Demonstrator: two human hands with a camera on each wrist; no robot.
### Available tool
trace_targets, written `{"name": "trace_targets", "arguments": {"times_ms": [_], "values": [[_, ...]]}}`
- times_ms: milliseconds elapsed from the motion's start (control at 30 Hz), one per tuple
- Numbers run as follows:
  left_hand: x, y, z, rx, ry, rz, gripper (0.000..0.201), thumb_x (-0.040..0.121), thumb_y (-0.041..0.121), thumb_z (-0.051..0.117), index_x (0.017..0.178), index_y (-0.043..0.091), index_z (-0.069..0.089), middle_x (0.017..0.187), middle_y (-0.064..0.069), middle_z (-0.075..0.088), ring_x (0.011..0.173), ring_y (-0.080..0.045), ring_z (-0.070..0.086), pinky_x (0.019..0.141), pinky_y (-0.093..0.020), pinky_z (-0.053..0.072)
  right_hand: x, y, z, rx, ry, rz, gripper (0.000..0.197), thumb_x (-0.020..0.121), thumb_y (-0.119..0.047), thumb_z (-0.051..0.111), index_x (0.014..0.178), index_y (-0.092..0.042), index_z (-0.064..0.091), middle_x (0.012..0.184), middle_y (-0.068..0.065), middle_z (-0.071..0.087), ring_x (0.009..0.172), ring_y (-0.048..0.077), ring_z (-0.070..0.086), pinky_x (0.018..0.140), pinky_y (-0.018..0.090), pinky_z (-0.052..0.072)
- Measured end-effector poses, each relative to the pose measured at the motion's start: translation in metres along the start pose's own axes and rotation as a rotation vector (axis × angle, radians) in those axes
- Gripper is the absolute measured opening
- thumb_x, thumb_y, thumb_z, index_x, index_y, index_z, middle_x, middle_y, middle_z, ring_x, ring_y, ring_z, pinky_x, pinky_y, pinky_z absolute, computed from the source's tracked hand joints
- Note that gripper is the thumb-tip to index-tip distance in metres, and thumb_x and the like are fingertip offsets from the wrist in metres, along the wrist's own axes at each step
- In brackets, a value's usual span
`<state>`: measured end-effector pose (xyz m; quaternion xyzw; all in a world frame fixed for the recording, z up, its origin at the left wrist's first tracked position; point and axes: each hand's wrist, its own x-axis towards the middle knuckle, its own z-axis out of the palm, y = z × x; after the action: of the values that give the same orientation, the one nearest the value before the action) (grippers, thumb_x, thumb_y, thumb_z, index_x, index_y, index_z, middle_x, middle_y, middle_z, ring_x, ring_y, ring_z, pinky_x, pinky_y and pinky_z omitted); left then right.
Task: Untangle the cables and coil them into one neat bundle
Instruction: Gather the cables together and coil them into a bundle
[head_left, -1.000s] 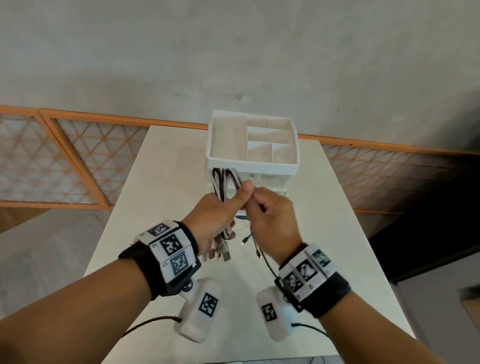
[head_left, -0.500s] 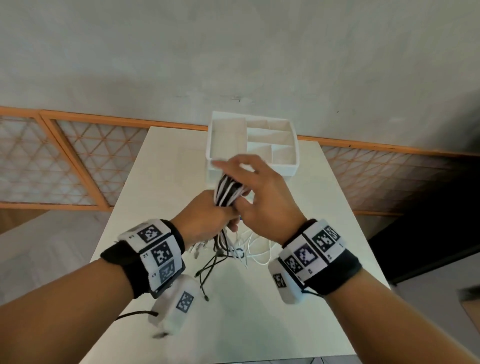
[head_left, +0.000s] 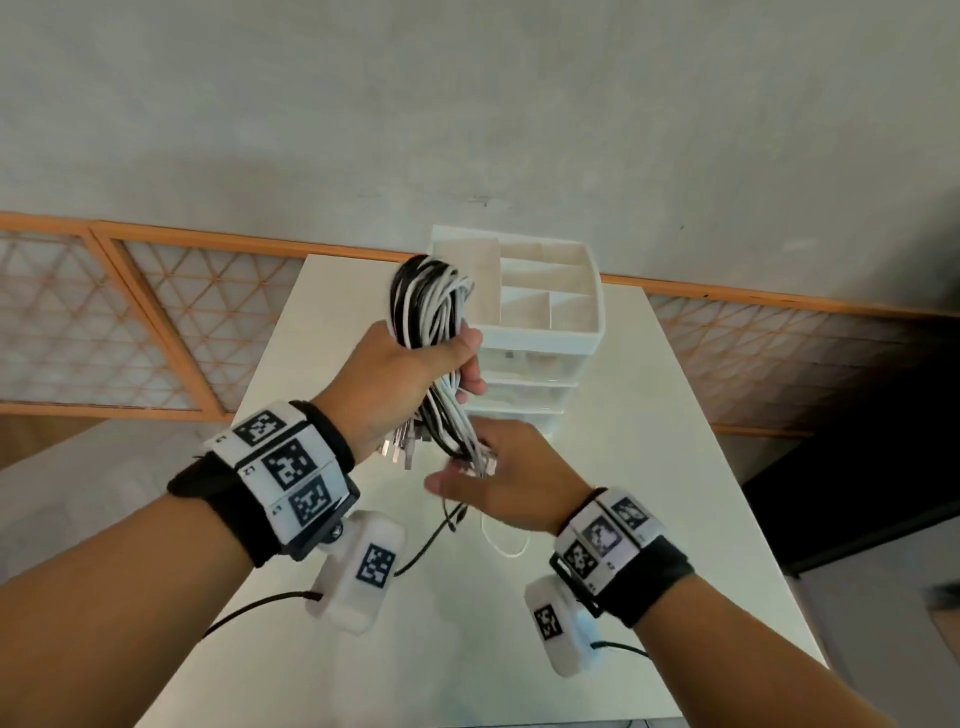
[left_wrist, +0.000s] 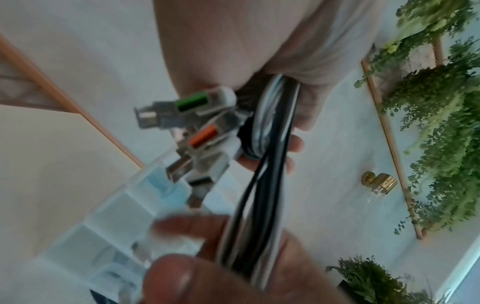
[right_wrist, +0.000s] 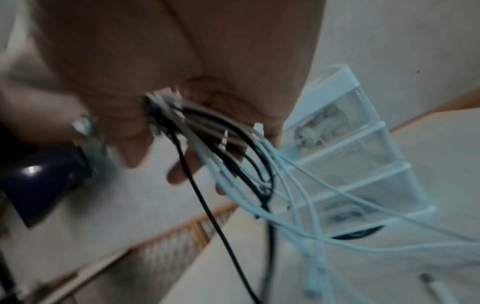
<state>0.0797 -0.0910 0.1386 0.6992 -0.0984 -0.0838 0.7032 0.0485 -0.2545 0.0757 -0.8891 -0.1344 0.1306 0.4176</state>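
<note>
A bundle of black and white cables (head_left: 426, 306) stands up out of my left hand (head_left: 415, 364), which grips it around the middle above the table. Several USB plugs (left_wrist: 197, 127) stick out below that fist. My right hand (head_left: 493, 478) is just underneath and holds the hanging strands (right_wrist: 207, 127) in its curled fingers. Loose black and white cable ends (head_left: 498, 540) trail from it down onto the table.
A white drawer organizer (head_left: 540, 332) with open top compartments stands right behind the hands on the white table (head_left: 649, 467). Wood-framed lattice panels (head_left: 130, 322) line the wall behind the table. The table's right edge drops off to a dark floor.
My left hand lifted the bundle higher, so its loop now stands above the fist. My right hand dropped from the top of the loop to below the left hand, taking the hanging strands.
</note>
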Motion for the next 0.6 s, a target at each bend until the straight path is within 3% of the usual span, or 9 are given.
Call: {"name": "trace_targets", "arguments": {"times_ms": [33, 100, 167, 233, 300, 400, 467, 533, 600], "values": [[0.0, 0.002, 0.001, -0.04, -0.027, 0.014, 0.014, 0.096, 0.015, 0.06, 0.084, 0.009, 0.065, 0.072, -0.012, 0.063, 0.073, -0.034, 0.067, 0.065, -0.037, 0.055, 0.003, 0.01, 0.003, -0.043, 0.058, 0.049, 0.014, 0.087, -0.034, 0.074, 0.09, -0.021, 0.073, 0.087, -0.001, 0.077, 0.078, 0.014, 0.072, 0.074, 0.031, 0.055], [-0.002, 0.003, 0.001, -0.115, -0.086, 0.018, 0.013, 0.096, 0.011, 0.058, 0.084, 0.009, 0.061, 0.069, -0.012, 0.057, 0.069, -0.032, 0.061, 0.056, -0.03, 0.053, 0.009, 0.033, 0.002, -0.07, 0.19, 0.164, 0.021, 0.091, -0.025, 0.068, 0.075, -0.014, 0.076, 0.072, 0.005, 0.075, 0.062, 0.019, 0.069, 0.068, 0.039, 0.058], [-0.005, 0.002, -0.001, -0.173, -0.175, -0.012, 0.015, 0.096, 0.013, 0.06, 0.081, 0.01, 0.06, 0.067, -0.012, 0.053, 0.066, -0.029, 0.058, 0.053, -0.027, 0.052, 0.009, 0.045, -0.005, -0.121, 0.36, 0.145, 0.029, 0.091, -0.026, 0.069, 0.063, -0.017, 0.072, 0.058, -0.001, 0.068, 0.053, 0.011, 0.06, 0.061, 0.031, 0.051], [-0.01, 0.0, -0.004, -0.181, -0.281, -0.073, 0.02, 0.093, 0.019, 0.064, 0.076, 0.01, 0.057, 0.062, -0.009, 0.05, 0.06, -0.027, 0.057, 0.057, -0.029, 0.052, 0.006, 0.047, -0.012, -0.202, 0.4, 0.094, 0.04, 0.091, -0.036, 0.07, 0.053, -0.024, 0.06, 0.046, -0.008, 0.052, 0.048, 0.01, 0.05, 0.057, 0.026, 0.04], [-0.014, 0.0, -0.002, -0.027, -0.382, -0.135, 0.026, 0.09, 0.026, 0.067, 0.076, 0.007, 0.057, 0.058, -0.007, 0.05, 0.057, -0.026, 0.059, 0.061, -0.029, 0.053, 0.006, 0.041, -0.022, -0.299, 0.393, 0.124, 0.037, 0.089, -0.039, 0.07, 0.056, -0.023, 0.062, 0.048, -0.008, 0.05, 0.054, 0.018, 0.055, 0.058, 0.027, 0.043], [-0.019, -0.002, 0.013, 0.414, -0.437, -0.212, 0.036, 0.091, 0.034, 0.069, 0.065, 0.012, 0.059, 0.054, -0.002, 0.061, 0.051, -0.013, 0.062, 0.06, -0.024, 0.052, 0.009, 0.031, -0.039, -0.42, 0.387, 0.247, 0.026, 0.08, -0.03, 0.07, 0.059, -0.018, 0.061, 0.053, -0.002, 0.056, 0.059, 0.025, 0.058, 0.054, 0.025, 0.039], [-0.018, -0.01, 0.024, 0.535, -0.393, -0.231, 0.025, 0.088, 0.039, 0.071, 0.073, 0.02, 0.061, 0.056, 0.002, 0.066, 0.05, -0.01, 0.062, 0.061, -0.028, 0.055, 0.009, 0.021, -0.042, -0.477, 0.386, 0.304, 0.015, 0.07, -0.017, 0.062, 0.058, -0.013, 0.055, 0.053, 0.0, 0.053, 0.056, 0.026, 0.052, 0.047, 0.024, 0.033], [-0.016, -0.021, 0.031, 0.555, -0.331, -0.268, 0.028, 0.081, 0.044, 0.074, 0.088, 0.02, 0.063, 0.058, 0.002, 0.069, 0.052, -0.012, 0.064, 0.063, -0.032, 0.056, 0.007, 0.006, -0.041, -0.476, 0.38, 0.295, 0.009, 0.061, -0.008, 0.052, 0.055, -0.01, 0.045, 0.051, 0.001, 0.044, 0.052, 0.025, 0.04, 0.046, 0.025, 0.028], [-0.014, -0.029, 0.034, 0.549, -0.237, -0.306, 0.032, 0.079, 0.046, 0.075, 0.087, 0.017, 0.066, 0.054, 0.002, 0.068, 0.049, -0.01, 0.063, 0.056, -0.025, 0.049, 0.002, -0.009, -0.042, -0.416, 0.374, 0.285, 0.011, 0.05, -0.005, 0.04, 0.051, -0.013, 0.033, 0.051, -0.001, 0.031, 0.051, 0.021, 0.026, 0.047, 0.027, 0.021]]}}
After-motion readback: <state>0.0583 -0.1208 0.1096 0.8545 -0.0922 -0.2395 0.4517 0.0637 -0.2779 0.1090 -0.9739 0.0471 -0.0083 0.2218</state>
